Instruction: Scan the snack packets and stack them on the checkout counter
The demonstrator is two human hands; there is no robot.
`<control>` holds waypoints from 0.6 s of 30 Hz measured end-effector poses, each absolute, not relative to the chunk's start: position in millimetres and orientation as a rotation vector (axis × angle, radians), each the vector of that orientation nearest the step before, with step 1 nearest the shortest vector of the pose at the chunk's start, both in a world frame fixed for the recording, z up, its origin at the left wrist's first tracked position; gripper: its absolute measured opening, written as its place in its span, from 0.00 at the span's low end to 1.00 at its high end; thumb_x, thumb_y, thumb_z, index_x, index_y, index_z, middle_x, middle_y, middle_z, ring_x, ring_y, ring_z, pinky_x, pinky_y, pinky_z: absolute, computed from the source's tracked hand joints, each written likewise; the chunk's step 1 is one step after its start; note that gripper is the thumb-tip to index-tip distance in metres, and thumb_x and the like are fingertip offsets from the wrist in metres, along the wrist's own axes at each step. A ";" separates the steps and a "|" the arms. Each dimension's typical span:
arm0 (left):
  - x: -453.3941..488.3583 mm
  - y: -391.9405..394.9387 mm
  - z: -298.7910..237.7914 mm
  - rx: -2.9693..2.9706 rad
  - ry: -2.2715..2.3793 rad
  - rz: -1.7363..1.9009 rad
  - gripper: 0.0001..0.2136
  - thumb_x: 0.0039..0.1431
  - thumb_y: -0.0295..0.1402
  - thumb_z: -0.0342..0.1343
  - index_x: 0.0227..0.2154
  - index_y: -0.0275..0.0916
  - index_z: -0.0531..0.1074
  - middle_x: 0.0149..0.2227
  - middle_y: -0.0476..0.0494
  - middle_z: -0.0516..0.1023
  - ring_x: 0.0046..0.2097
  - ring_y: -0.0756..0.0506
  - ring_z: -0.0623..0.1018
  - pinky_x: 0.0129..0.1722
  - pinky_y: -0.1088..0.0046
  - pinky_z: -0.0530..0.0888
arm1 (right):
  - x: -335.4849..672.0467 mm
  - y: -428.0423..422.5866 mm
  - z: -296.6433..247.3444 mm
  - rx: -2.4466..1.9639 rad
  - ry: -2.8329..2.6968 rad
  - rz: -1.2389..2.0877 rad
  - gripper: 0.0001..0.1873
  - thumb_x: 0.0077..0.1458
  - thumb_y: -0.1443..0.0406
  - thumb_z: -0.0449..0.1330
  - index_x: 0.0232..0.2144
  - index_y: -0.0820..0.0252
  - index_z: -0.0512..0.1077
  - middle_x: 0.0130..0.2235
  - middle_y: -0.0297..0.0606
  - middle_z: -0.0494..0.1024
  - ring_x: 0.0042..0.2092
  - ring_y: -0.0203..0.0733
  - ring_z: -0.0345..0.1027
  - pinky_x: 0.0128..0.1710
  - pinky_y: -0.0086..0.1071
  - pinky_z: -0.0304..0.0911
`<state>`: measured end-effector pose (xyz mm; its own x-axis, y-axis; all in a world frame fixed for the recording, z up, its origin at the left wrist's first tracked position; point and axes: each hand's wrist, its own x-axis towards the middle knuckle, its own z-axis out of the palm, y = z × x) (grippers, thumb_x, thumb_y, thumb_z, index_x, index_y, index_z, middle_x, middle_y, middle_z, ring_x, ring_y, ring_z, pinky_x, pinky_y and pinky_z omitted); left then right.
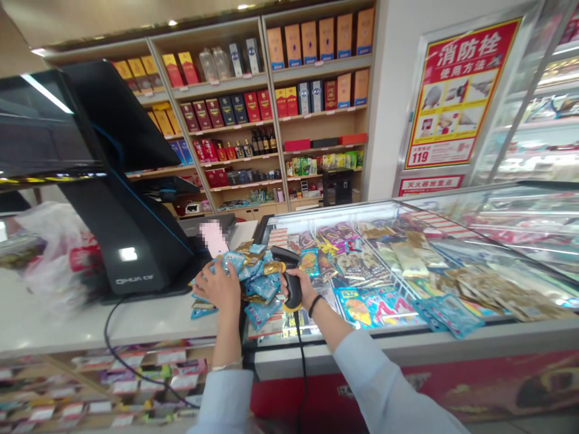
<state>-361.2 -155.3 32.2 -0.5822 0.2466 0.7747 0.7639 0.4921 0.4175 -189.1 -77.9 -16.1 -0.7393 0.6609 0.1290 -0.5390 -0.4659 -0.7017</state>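
Note:
My right hand (302, 288) is wrapped round the handle of a black and yellow barcode scanner (293, 280). The scanner's head points left, over a heap of small blue and gold packets (260, 278), and its cable hangs down in front of the freezer. At the left side of this heap, my left hand (220, 283) curls its fingers over a blue packet (233, 260). The heap lies across the end of the white counter (154, 319) and the edge of the glass-topped freezer (316, 337). The undersides of the left fingers are partly hidden.
A black checkout terminal (140, 253) stands on the counter, beside a white plastic bag (58, 259). Two blue packets (452, 314) lie on the freezer's right front edge. Another cable (106, 334) loops down the counter. Shelves of boxes (235, 111) line the back wall.

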 end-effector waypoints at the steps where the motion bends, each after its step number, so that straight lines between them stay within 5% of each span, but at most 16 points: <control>1: -358.0 -154.0 31.3 -0.822 -2.062 -1.061 0.18 0.62 0.39 0.44 0.49 0.38 0.71 0.52 0.33 0.69 0.55 0.32 0.63 0.54 0.47 0.57 | -189.3 -78.3 -15.7 -0.195 -0.960 2.200 0.13 0.42 0.57 0.58 0.29 0.60 0.67 0.17 0.29 0.67 0.14 0.33 0.59 0.12 0.26 0.55; 18: -357.4 -151.0 17.1 -0.909 -1.969 -1.338 0.24 0.59 0.39 0.45 0.55 0.30 0.62 0.55 0.25 0.66 0.60 0.31 0.60 0.59 0.44 0.54 | -191.7 -75.8 -17.5 -0.180 -0.920 2.252 0.15 0.40 0.57 0.60 0.29 0.60 0.67 0.17 0.28 0.68 0.15 0.34 0.59 0.12 0.27 0.55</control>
